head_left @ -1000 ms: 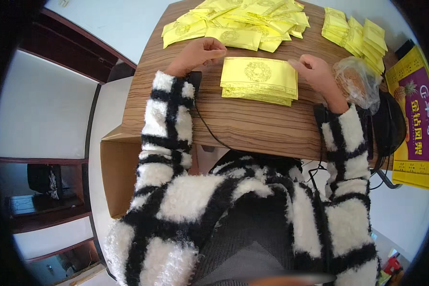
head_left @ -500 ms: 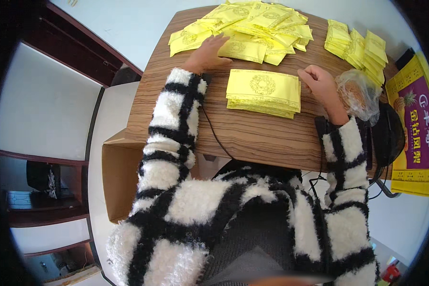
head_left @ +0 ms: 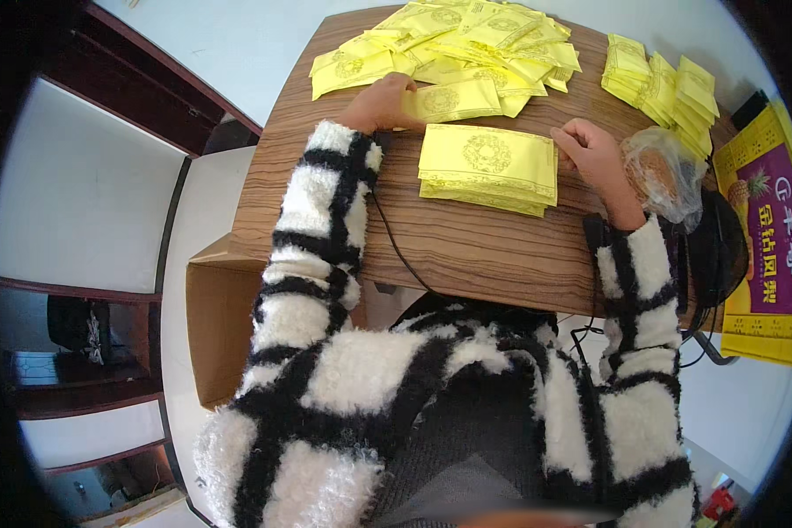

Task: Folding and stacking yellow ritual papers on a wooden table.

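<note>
My left hand [head_left: 380, 104] is closed on the left end of a flat yellow packet [head_left: 454, 99] with a round printed emblem. That packet lies at the near edge of a loose heap of similar yellow packets [head_left: 466, 35]. In front of me, a neat stack of yellow packets [head_left: 487, 169] sits on the wood-grain table [head_left: 475, 251]. My right hand [head_left: 592, 160] is beside the stack's upper right corner, its fingers curled and thumb against the index finger. Nothing shows between those fingers.
Several bundled yellow packets [head_left: 660, 92] stand at the far right. Near them are a clear plastic bag [head_left: 664, 172] with brownish contents and a yellow and purple carton [head_left: 766, 229]. A black cable [head_left: 392, 238] crosses the table edge; an open cardboard box [head_left: 224, 326] is at lower left.
My left hand's spread fingers have closed on the left end of the near packet. That packet has shifted and tilted slightly. My right hand has barely moved.
</note>
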Demonstrator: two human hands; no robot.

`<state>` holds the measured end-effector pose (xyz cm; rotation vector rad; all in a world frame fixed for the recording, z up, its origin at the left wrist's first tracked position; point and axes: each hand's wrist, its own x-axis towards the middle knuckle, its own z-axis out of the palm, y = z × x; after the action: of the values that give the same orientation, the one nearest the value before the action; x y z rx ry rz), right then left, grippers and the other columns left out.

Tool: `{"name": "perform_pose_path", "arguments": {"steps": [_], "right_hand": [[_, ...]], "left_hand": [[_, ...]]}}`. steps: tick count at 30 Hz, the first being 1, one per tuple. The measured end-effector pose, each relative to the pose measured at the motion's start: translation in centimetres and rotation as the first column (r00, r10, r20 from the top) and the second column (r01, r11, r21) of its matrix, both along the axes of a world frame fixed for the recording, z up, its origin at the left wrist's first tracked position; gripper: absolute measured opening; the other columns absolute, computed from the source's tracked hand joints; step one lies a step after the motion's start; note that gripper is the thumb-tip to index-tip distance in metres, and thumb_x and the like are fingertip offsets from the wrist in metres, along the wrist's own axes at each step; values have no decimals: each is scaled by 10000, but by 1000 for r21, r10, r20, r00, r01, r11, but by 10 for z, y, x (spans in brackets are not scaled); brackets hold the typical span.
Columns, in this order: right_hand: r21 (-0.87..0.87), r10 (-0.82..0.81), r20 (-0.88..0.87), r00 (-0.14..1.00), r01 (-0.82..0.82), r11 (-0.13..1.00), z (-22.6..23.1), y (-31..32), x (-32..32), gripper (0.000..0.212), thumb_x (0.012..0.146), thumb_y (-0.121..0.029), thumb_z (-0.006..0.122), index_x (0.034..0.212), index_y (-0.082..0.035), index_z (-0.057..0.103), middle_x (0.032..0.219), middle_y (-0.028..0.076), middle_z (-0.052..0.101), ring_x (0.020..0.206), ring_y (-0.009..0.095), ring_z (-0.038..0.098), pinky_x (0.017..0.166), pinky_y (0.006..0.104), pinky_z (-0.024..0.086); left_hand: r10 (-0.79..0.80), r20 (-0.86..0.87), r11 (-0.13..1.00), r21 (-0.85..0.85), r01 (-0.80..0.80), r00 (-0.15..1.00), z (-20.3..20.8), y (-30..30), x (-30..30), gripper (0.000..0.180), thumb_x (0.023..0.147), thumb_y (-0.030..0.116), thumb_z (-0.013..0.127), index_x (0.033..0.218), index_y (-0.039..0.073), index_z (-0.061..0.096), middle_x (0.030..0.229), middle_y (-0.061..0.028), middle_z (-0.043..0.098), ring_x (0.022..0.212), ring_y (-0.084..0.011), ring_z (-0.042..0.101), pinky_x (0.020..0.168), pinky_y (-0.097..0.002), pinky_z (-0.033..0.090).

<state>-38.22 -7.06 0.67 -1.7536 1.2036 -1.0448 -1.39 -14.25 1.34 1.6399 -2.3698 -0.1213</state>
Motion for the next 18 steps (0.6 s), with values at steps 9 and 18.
{"name": "perform_pose_path", "arguments": {"steps": [9,18], "right_hand": [[-10,27,37,999,-27,1000,-6,-2,-3,243,921,-231,659,814,-20,603,665,2,570,552,76,519,523,244,422],[-19,-18,-2,1000,18,1000,-5,-3,-4,253,915,-236,664,810,-13,603,662,9,569,562,76,522,530,249,429]], "left_hand": [[-105,-133,991,66,115,986,5,8,-3,785,585,498,858,1165,22,628,1093,-169,665,1007,-283,636,881,-365,492],[79,-382,997,31,-73,921,30,23,-3,421,783,253,802,1073,-15,656,936,-72,703,841,-156,640,760,-279,498]]}}
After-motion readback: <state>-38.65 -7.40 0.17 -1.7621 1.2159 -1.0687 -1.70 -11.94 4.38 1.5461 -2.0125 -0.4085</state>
